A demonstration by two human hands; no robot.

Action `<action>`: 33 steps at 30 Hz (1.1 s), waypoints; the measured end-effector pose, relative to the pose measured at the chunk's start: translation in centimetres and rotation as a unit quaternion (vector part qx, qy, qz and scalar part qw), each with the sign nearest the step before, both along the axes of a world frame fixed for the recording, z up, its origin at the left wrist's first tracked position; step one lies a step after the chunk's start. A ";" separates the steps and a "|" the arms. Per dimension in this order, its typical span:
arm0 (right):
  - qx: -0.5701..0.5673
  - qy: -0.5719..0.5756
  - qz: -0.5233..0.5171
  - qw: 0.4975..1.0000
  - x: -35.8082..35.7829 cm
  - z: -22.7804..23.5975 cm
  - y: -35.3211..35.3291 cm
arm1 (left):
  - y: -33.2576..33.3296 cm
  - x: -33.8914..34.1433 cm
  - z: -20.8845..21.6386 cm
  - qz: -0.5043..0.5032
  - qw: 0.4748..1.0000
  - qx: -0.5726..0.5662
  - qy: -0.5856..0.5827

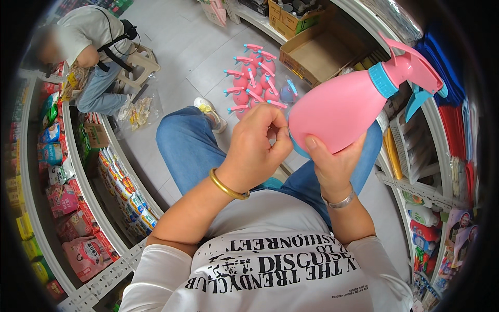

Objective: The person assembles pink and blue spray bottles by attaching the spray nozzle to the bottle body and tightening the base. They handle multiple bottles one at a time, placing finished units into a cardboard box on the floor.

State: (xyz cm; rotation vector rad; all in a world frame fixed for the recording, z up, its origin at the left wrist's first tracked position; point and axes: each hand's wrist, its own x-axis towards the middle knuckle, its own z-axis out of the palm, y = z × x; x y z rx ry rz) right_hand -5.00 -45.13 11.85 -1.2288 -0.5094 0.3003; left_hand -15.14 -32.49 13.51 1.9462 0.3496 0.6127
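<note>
Item: pink spray bottle [338, 112], held tilted above the lap, right hand [335, 164] gripping its base. Left hand [254, 148] fingers pinched closed at the bottom edge, apparently picking at something; next calls for a fine pull.

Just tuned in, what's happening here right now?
A person seated in a shop aisle holds a pink spray bottle in the right hand, while the left hand pinches at its base. More pink spray bottles stand on the floor beside an open cardboard box. Another person sits nearby.
</note>
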 end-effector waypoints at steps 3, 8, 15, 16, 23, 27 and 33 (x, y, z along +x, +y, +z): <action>0.042 0.002 -0.005 0.999 0.1 -0.6 -0.3 | 0.4 0.2 -1.7 0.031 0.990 -0.134 0.003; 0.021 -0.033 0.001 0.999 1.2 -0.2 -1.5 | 2.2 -1.3 -2.1 -0.055 0.973 -0.215 0.068; 0.043 -0.026 0.033 0.998 1.5 0.7 -0.6 | 2.6 -0.7 0.4 -0.072 0.995 0.033 -0.061; 0.039 -0.022 0.038 0.998 1.4 0.8 -0.5 | 2.4 -0.6 0.7 -0.071 0.994 0.033 -0.080; 0.043 -0.048 0.054 0.996 1.3 0.6 -0.5 | 2.4 -0.3 1.4 -0.072 0.982 0.125 -0.123; 0.077 -0.018 0.022 0.997 0.5 1.0 0.0 | 2.7 0.0 1.6 -0.077 0.968 0.187 -0.149; 0.031 -0.041 0.078 0.996 0.9 1.6 -0.6 | 2.8 0.2 1.8 -0.085 0.966 0.170 -0.174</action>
